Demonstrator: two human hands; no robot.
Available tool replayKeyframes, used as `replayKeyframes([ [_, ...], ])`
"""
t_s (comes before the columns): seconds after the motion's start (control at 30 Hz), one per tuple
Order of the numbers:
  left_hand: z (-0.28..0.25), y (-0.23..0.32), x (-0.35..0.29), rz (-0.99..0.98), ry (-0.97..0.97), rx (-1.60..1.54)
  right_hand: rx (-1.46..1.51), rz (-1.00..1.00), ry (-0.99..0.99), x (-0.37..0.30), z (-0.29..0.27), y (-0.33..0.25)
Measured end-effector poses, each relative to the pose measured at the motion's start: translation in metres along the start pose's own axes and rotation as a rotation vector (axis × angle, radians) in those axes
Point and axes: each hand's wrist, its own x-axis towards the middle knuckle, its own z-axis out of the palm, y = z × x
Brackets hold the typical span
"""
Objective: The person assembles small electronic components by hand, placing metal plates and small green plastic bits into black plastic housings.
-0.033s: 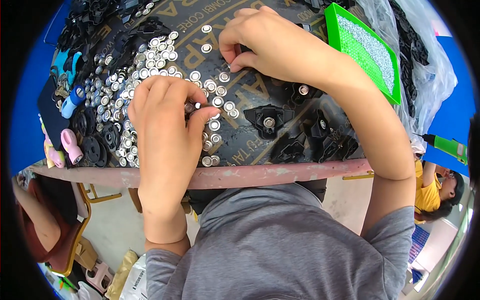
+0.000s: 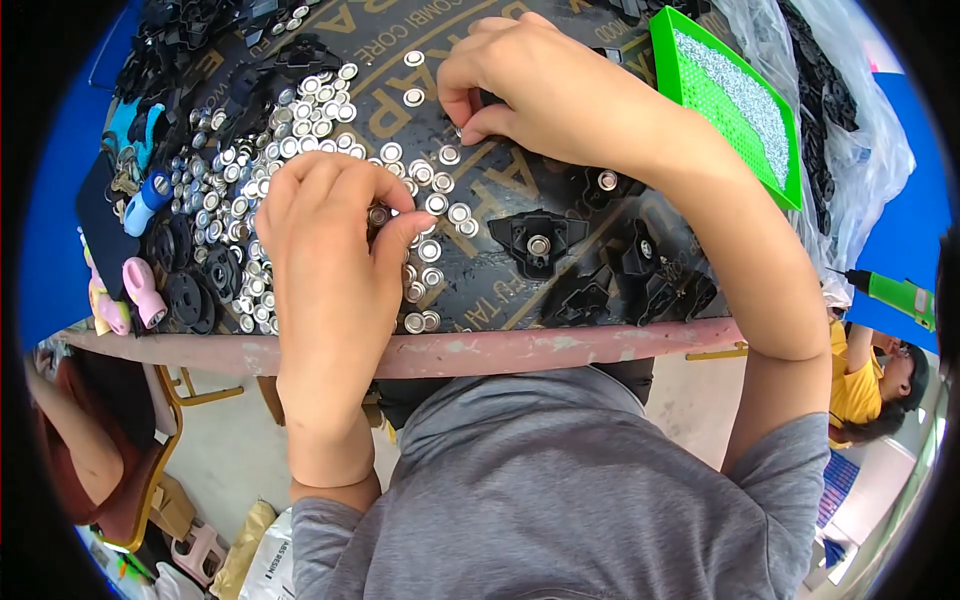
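Note:
My left hand (image 2: 325, 225) is over the right side of a spread of small round silver metal caps (image 2: 300, 128), its thumb and forefinger pinched together. Whatever sits between those fingertips is hidden. Farther off and to the right, my right hand (image 2: 510, 85) has its fingers curled in and thumb against them. A tiny silver bit shows at its fingertips, too small to name. Just below it lies a loose metal cap (image 2: 449, 155). Nearer me, a black plastic part (image 2: 540, 243) rests with a silver cap at its centre.
A green tray (image 2: 668, 55) of small silver pieces stands at the far right, beside clear plastic bags (image 2: 850, 190). Black plastic parts (image 2: 640, 250) lie near the pink table edge (image 2: 530, 347). A blue flashlight-like tool (image 2: 148, 200) is at left, a green screwdriver (image 2: 900, 295) at right.
The thumb and forefinger of my left hand have come together, and a small white glint between them no longer shows. My right hand has not visibly moved.

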Motion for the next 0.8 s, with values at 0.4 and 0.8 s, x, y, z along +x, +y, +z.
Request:
replayKeyframes([
  [0.4, -0.005, 0.021, -0.026, -0.296, 0.163, -1.458, 0.464, -0.326, 0.551, -0.051, 0.017, -0.044],
  [0.8, 0.009, 0.051, -0.052, -0.515, -0.210, -1.993, 0.485, -0.152, 0.770, -0.112, 0.038, -0.070],
])
